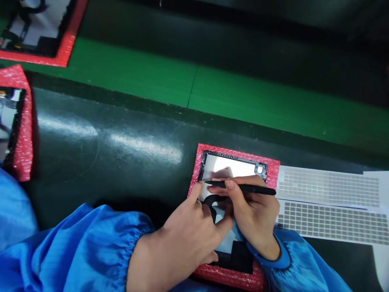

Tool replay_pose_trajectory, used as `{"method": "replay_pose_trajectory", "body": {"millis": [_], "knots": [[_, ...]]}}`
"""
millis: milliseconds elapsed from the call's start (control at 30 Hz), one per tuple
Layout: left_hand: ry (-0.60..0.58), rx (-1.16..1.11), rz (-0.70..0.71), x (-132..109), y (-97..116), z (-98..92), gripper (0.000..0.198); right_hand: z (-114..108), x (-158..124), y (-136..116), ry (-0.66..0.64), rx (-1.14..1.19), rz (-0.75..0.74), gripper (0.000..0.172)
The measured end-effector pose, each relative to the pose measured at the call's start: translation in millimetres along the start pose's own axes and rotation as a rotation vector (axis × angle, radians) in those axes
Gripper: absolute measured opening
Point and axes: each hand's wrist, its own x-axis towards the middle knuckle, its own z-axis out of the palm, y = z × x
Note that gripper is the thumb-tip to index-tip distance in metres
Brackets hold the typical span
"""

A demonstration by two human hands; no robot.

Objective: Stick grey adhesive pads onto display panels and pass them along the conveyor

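On a sheet of red bubble wrap (pixel 273 162) lies a tablet-like device (pixel 209 162) with a dark frame and a shiny, silvery inner surface. My right hand (pixel 255 207) grips slim black tweezers (pixel 255 189), their thin tip pointing left at the device's left edge. My left hand (pixel 185 235) rests over the device's lower left, holding nothing I can see. Its index finger reaches the left edge close to the tweezer tip, and its thumb is spread toward my right hand. Both hands cover the middle of the device.
Sheets of small grey labels (pixel 331 221) lie on the dark work surface (pixel 136 162) at right. At the far left, another device on red bubble wrap (pixel 24 142) is partly cut off. Beyond a green strip (pixel 170 81) edge, a further device on red wrap (pixel 71 40) sits upper left.
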Motion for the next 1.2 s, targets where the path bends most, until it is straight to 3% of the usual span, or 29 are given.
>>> {"method": "replay_pose_trajectory", "body": {"millis": [133,200,300,400,467,600,767,867,967,1067,1133,1200], "knots": [[0.009,-0.027,0.072,1.7,-1.8,-9.7,0.076,-1.6,0.8,-5.3,0.035,0.123,0.006,0.007],[0.029,-0.067,0.056,-3.8,-3.9,-19.2,0.060,-10.7,0.3,-7.5,0.083,0.181,-0.024,0.009],[0.024,-0.104,-0.219,-18.5,-11.7,-29.4,0.034,-36.8,0.5,-7.2,0.202,0.221,-0.125,0.007],[-0.110,-0.140,-0.539,-31.6,-21.5,-25.8,0.036,-68.6,3.7,-1.6,0.349,0.234,-0.204,0.008],[-0.157,-0.317,-0.616,-35.9,-24.7,-17.7,0.032,-86.7,7.0,3.7,0.429,0.228,-0.196,0.010],[-0.010,-0.640,-0.682,-36.7,-20.2,-4.7,0.025,-110.0,11.8,12.0,0.466,0.200,-0.176,0.010],[0.342,-0.972,-0.748,-28.9,-15.9,-13.1,0.023,-129.7,12.8,16.7,0.483,0.212,-0.225,0.010],[0.532,-1.163,-0.823,-6.9,-27.8,-25.4,0.022,-143.4,13.2,20.2,0.509,0.227,-0.239,0.011],[0.624,-1.204,-0.846,35.7,-59.2,-32.3,0.037,-157.2,13.1,24.7,0.494,0.236,-0.203,0.012],[0.706,-0.999,-0.753,92.8,-109.7,-27.8,0.044,-167.5,11.5,28.4,0.385,0.192,-0.134,0.016],[0.652,-0.726,-0.638,130.8,-145.4,-20.5,0.037,-170.8,9.2,29.4,0.300,0.142,-0.089,0.019],[0.625,-0.652,-0.603,161.4,-174.5,-13.2,0.030,-171.0,5.8,29.3,0.208,0.110,-0.057,0.020]]}}
